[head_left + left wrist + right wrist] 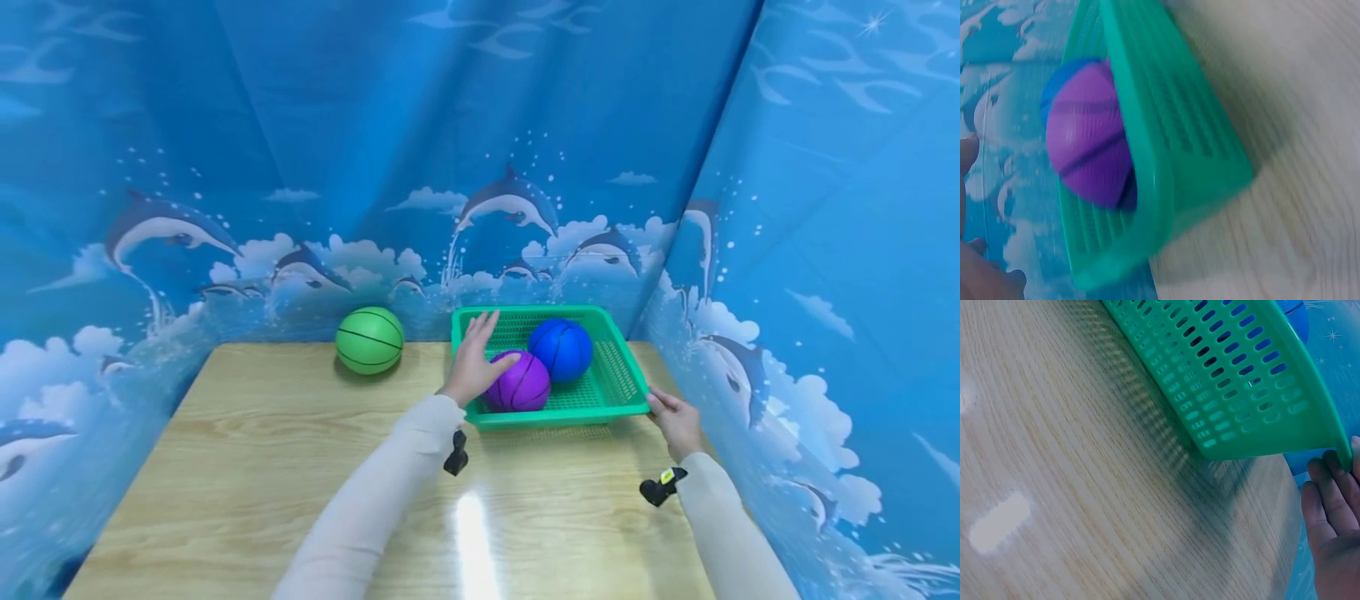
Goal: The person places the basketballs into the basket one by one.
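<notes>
A green plastic basket [555, 420] with slotted sides stands toward the back right of the table. Inside it sit a purple ball [522, 385] and a blue ball [561, 350], side by side, both with black basketball lines. My left hand [474, 362] is over the basket's left side, beside the purple ball, with its fingers extended. In the left wrist view only a few of its fingertips [1015, 278] show. At the front right corner, my right hand [677, 422] pinches the basket's rim, thumb on top and fingers [1335, 509] beneath.
A green ball [370, 340] rests at the table's back edge, left of the basket. The wood-grain table [300, 467] meets a blue dolphin-print curtain [337, 167] at the back, and another curtain panel [840, 250] runs along the right.
</notes>
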`<state>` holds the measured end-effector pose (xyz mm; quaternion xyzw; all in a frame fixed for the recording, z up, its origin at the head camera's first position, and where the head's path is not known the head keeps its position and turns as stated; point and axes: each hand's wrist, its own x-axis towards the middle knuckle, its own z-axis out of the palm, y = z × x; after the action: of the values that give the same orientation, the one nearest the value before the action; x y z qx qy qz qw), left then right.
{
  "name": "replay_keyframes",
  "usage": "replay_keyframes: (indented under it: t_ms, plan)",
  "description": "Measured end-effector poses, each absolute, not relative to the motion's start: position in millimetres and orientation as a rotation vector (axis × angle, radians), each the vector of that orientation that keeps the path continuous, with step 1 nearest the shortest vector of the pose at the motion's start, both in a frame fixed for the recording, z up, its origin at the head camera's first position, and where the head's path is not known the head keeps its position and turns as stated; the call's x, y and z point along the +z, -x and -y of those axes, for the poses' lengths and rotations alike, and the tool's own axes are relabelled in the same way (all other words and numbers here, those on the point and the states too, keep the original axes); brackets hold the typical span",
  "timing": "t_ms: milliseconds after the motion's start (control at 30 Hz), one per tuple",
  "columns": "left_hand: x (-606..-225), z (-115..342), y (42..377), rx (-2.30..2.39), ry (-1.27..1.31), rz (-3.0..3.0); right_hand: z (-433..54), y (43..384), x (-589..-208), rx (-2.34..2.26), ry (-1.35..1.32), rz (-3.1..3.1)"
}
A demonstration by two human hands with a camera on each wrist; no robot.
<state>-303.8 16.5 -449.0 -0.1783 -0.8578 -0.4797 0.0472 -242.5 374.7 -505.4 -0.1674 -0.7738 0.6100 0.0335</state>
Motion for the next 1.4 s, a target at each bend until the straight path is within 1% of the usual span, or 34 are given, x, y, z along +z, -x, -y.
replay_keyframes:
  t_ms: [400,767,1033,1133,1400]
  plan:
    - [-447.9,55.6,317.5,-1.505,0.226,2.579,-373.5,239.7,-501.4,1.876,0.518,2.382]
    - [-464.1,116.8,328.6,-1.337,0.091,2.653,-375.2,240.7,-502.7,1.882,0.508,2.392]
    - [-481.4,148.0,333.0,-1.201,-0.067,2.750,-374.2,242.0,-504.8,1.878,0.508,2.382]
    - [-488.7,157.0,331.3,-1.171,-0.093,2.798,-373.9,241.9,-505.1,1.889,0.512,2.374]
    - [-500.1,171.3,335.2,-1.133,-0.037,2.799,-375.5,240.9,-504.2,1.857,0.505,2.381]
